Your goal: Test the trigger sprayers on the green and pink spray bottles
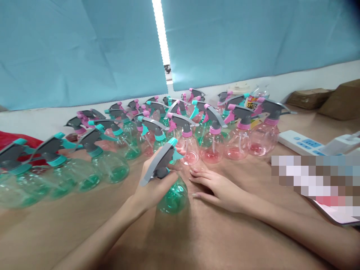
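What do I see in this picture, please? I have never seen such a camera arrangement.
There is no machine here, only a person's two bare hands. The single picture comes from a camera worn on the head, looking forward and down. The left hand holds a green spray bottle near its spray head. The right hand rests on the brown table, holding nothing. Beyond and to the left stand more green bottles and pink bottles; at the right is a white power strip.

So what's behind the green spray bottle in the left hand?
Behind the held green spray bottle stand more spray bottles, some pink-tinted, some green. The left hand hides whatever lies directly beyond its grip.
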